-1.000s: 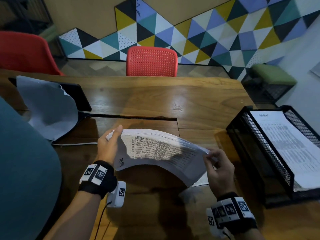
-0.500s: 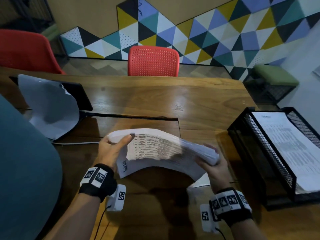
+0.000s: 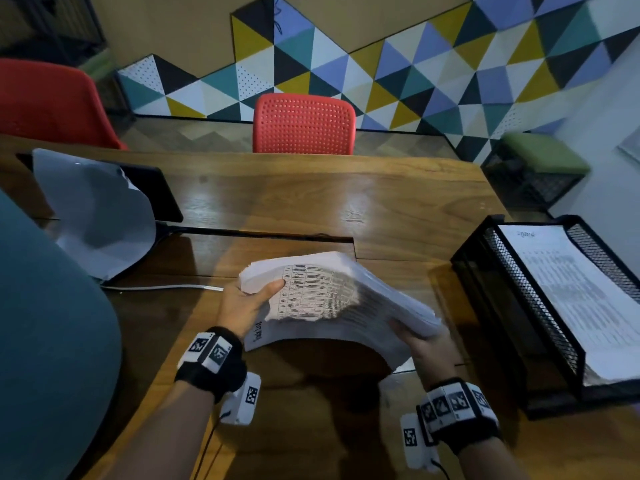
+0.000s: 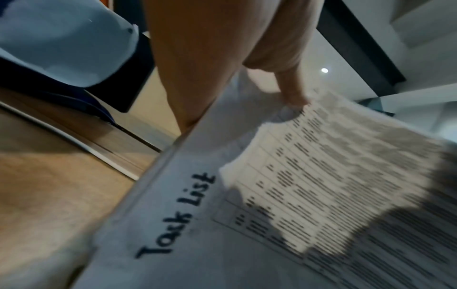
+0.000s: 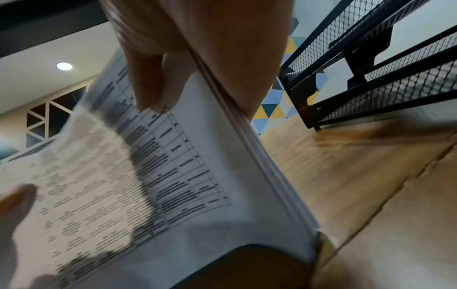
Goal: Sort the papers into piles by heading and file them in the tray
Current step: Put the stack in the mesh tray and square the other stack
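Observation:
A thick stack of printed papers (image 3: 332, 299) headed "Task List" (image 4: 178, 215) arches above the wooden table (image 3: 346, 195), held at both short ends. My left hand (image 3: 247, 303) grips its left end, thumb on top of the table of text. My right hand (image 3: 420, 341) grips the right end from below, thumb (image 5: 146, 78) pressed on the top sheet (image 5: 173, 166). The black mesh tray (image 3: 512, 306) stands at the right with a printed sheet (image 3: 585, 299) in its top tier. The wrist view shows lower tiers (image 5: 385, 91).
A curled blank white sheet (image 3: 93, 209) leans on a black stand at the left, with a white cable (image 3: 162, 287) running beside it. Two red chairs (image 3: 304, 123) stand beyond the table. A green stool (image 3: 543, 154) is at the far right.
The stack has been lifted and tilted, its right end dropping toward the tray side. My right hand shifted from pinching the edge to cupping it from below.

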`<control>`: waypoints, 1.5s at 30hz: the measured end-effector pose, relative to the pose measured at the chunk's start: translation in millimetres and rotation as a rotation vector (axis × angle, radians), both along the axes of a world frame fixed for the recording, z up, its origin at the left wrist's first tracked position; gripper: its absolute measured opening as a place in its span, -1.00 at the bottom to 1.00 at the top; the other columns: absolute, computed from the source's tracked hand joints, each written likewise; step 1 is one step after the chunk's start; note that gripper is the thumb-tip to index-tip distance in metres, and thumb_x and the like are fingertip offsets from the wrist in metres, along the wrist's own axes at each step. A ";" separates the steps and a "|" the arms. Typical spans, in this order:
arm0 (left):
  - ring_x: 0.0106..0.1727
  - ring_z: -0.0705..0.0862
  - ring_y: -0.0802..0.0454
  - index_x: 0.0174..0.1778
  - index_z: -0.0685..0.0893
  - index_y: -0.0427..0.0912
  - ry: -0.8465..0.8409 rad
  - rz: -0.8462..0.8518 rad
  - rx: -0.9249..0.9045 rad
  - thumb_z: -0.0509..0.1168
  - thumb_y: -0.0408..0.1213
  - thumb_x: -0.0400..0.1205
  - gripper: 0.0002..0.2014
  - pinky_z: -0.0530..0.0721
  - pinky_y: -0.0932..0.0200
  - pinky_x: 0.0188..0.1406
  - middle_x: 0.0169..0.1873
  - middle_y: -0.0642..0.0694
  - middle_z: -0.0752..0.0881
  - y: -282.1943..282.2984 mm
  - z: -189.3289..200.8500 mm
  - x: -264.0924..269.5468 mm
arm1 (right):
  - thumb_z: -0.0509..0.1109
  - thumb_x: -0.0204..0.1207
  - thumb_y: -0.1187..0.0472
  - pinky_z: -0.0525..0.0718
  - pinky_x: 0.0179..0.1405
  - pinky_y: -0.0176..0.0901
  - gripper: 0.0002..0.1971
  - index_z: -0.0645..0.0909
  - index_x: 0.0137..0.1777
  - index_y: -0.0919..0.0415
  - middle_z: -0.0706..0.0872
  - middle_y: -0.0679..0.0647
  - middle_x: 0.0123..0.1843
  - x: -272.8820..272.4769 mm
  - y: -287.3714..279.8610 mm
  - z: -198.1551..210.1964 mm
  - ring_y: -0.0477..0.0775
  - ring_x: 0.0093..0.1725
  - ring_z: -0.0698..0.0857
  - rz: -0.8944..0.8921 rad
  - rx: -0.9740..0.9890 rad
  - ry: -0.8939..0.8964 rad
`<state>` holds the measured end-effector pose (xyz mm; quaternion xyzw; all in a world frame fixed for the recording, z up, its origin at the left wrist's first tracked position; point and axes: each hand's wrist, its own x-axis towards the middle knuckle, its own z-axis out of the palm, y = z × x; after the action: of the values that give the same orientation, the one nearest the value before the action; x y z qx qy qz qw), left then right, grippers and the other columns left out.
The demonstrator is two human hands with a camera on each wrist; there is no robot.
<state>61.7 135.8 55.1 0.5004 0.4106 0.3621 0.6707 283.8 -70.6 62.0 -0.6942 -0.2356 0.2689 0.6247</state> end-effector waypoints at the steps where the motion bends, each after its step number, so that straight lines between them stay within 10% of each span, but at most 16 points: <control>1: 0.13 0.82 -0.14 0.14 0.79 -0.30 -0.001 0.008 0.014 0.50 -0.49 0.53 -0.74 0.76 -0.06 0.23 0.04 -0.17 0.86 -2.8 5.6 2.9 | 0.66 0.31 0.21 0.79 -0.04 -0.07 -0.74 0.73 -0.02 0.08 0.83 0.13 0.00 0.0 3.2 2.7 0.03 0.01 0.81 -0.042 -0.021 -0.027; 4: -0.01 0.85 0.01 0.08 0.82 -0.24 0.050 -0.030 0.142 0.50 -0.42 0.54 -0.80 0.79 0.25 -0.09 -0.17 0.01 0.89 -3.3 39.4 0.6 | 0.65 0.33 0.30 0.70 0.23 0.15 -0.41 0.51 0.34 0.15 0.66 0.01 0.19 11.0 3.7 16.3 -0.08 0.18 0.67 -0.159 -0.079 -0.283; 9: -0.46 0.69 0.01 -0.36 0.79 0.05 0.220 -0.394 0.678 0.55 -0.08 0.51 -0.85 0.66 0.00 -0.42 -0.51 0.05 0.72 1.6 115.4 -0.4 | 0.65 0.24 -0.08 0.37 0.50 0.04 0.14 -0.01 0.71 -0.02 0.32 0.02 0.64 17.6 17.0 58.2 -0.03 0.55 0.36 0.189 -0.270 -0.863; 11: -0.56 0.62 -0.06 -0.38 0.77 0.06 0.230 -0.450 0.831 0.53 0.00 0.49 -0.81 0.59 -0.01 -0.56 -0.56 0.03 0.66 -3.0 139.9 9.3 | 0.55 0.37 -0.09 0.61 0.34 0.00 -0.17 0.22 0.60 -0.29 0.56 -0.01 0.47 10.8 25.4 71.6 -0.08 0.38 0.58 0.437 -0.264 -0.748; 13: -0.43 0.71 -0.05 -0.25 0.85 -0.02 0.289 -0.369 1.044 0.47 0.11 0.48 -0.73 0.67 -0.05 -0.44 -0.44 -0.02 0.76 -7.3 158.5 15.3 | 0.35 0.48 -0.32 0.77 -0.22 0.21 -0.72 0.65 0.10 -0.29 0.79 0.01 -0.06 3.7 28.3 75.6 0.01 -0.14 0.76 0.494 -0.232 -0.730; 15: 0.01 0.76 -0.08 0.09 0.83 -0.13 0.305 -0.142 1.185 0.48 0.15 0.44 -0.53 0.71 -0.20 0.02 -0.01 -0.12 0.82 -6.1 160.4 15.0 | 0.22 0.45 -0.47 0.63 -0.43 0.34 -0.57 0.70 -0.19 -0.18 0.72 0.04 -0.36 -0.5 23.6 73.5 0.17 -0.38 0.67 0.423 -0.192 -0.690; 17: 0.44 0.54 -0.03 0.51 0.51 -0.08 0.259 0.136 1.041 0.62 0.08 0.33 -0.16 0.47 -0.18 0.47 0.43 -0.07 0.58 -6.8 149.8 8.1 | 0.29 0.42 -0.46 0.63 -0.39 0.45 -0.56 0.72 -0.20 -0.12 0.73 0.17 -0.34 -4.0 16.0 71.1 0.37 -0.33 0.69 0.349 -0.144 -0.531; 20: 0.60 0.34 0.09 0.71 0.03 -0.08 0.115 0.219 0.370 0.72 -0.02 0.16 0.30 0.34 0.07 0.54 0.63 -0.05 0.30 -10.9 113.5 -1.8 | 0.43 0.55 -0.05 0.70 -0.05 0.51 -0.74 0.76 0.01 0.14 0.81 0.29 -0.07 -10.8 4.2 65.9 0.42 -0.04 0.77 0.271 0.018 -0.201; 23: 0.38 0.68 0.00 0.61 0.33 -0.21 -0.078 -0.087 -0.095 0.77 -0.02 0.03 0.22 0.56 -0.17 0.46 0.39 -0.10 0.68 -22.6 75.6 -0.8 | 0.35 0.56 0.28 0.71 0.18 0.29 -0.71 0.67 0.24 0.35 0.80 0.23 0.16 -27.1 0.6 62.9 0.28 0.17 0.76 0.252 0.137 -0.003; 27: -0.28 0.74 0.18 -0.24 0.69 -0.12 -0.095 0.058 0.047 0.62 -0.47 0.36 -0.74 0.71 0.28 -0.23 -0.37 0.08 0.79 -55.6 60.6 13.9 | 0.40 0.52 0.36 0.77 -0.08 -0.10 -0.86 0.73 0.01 0.20 0.85 0.05 -0.06 -64.1 16.2 58.8 0.06 -0.01 0.81 0.180 0.228 -0.042; 33: -0.12 0.82 0.19 -0.08 0.76 -0.14 -0.137 0.173 0.098 0.59 -0.56 0.39 -0.70 0.74 0.36 -0.19 -0.27 0.16 0.86 -57.3 39.3 11.2 | 0.57 0.43 0.32 0.78 -0.11 0.04 -0.79 0.69 0.03 0.15 0.82 0.01 -0.07 -85.9 37.4 39.3 0.01 -0.05 0.79 0.041 0.177 -0.173; 40: -0.18 0.84 0.21 -0.07 0.79 -0.16 -0.072 0.114 0.041 0.62 -0.46 0.38 -0.74 0.73 0.39 -0.28 -0.28 0.10 0.87 -33.9 30.4 6.9 | 0.44 0.56 0.32 0.68 0.10 -0.25 -0.24 0.14 0.64 -0.11 0.55 0.03 0.36 -54.7 41.6 78.7 -0.08 0.28 0.63 -0.026 0.239 -0.672; 43: -0.18 0.83 0.26 -0.07 0.77 -0.12 -0.066 0.067 0.071 0.60 -0.48 0.41 -0.74 0.72 0.40 -0.27 -0.28 0.15 0.87 -31.2 31.8 5.6 | 0.43 0.57 0.29 0.53 0.17 -0.45 -0.42 0.35 0.56 0.15 0.54 0.11 0.37 -45.6 48.3 99.9 -0.18 0.31 0.54 0.000 0.207 -1.048; 45: -0.16 0.83 0.25 -0.03 0.77 -0.11 -0.079 0.043 0.081 0.58 -0.49 0.43 -0.73 0.73 0.40 -0.25 -0.24 0.15 0.87 -29.9 29.9 3.7 | 0.42 0.59 0.25 0.66 -0.03 -0.23 -0.61 0.58 0.41 0.22 0.67 0.10 0.19 -42.0 49.8 104.7 -0.10 0.11 0.64 0.043 0.150 -1.161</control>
<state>65.4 105.9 85.0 0.5035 0.3796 0.4120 0.6578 241.8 -20.9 166.6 -0.6768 -0.5717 -0.1604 0.4352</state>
